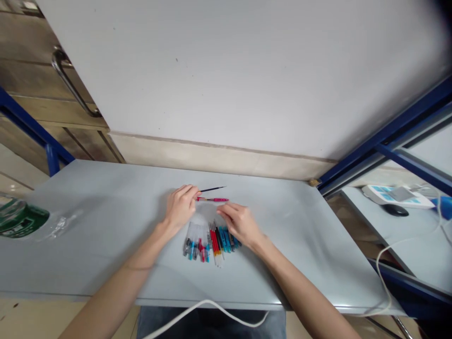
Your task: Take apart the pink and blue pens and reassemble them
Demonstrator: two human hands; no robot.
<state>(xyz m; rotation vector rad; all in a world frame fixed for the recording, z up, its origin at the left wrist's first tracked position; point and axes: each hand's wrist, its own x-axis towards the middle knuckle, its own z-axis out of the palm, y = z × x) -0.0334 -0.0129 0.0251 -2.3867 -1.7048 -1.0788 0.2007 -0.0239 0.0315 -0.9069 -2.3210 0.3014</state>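
My left hand point(181, 205) is closed, its fingertips at the left end of a dark pen refill point(212, 189) that points right above the desk. Just below the refill, a red pen part point(221, 199) lies with its left end by my left thumb. My right hand point(242, 222) is pinched just below and right of the red part; whatever its fingertips hold is too small or hidden. Beneath the hands lie clear pen barrels with coloured ends point(196, 247), several red refills point(213, 239) and blue pen parts point(226, 239), the last partly covered by my right hand.
The grey desk point(116, 226) meets a pale wall point(229, 84). A green-labelled plastic bottle point(23, 216) lies at the left. Blue metal bars point(388, 136) stand right, before another table with a black mouse point(394, 210). A white cable point(208, 303) loops at the front edge.
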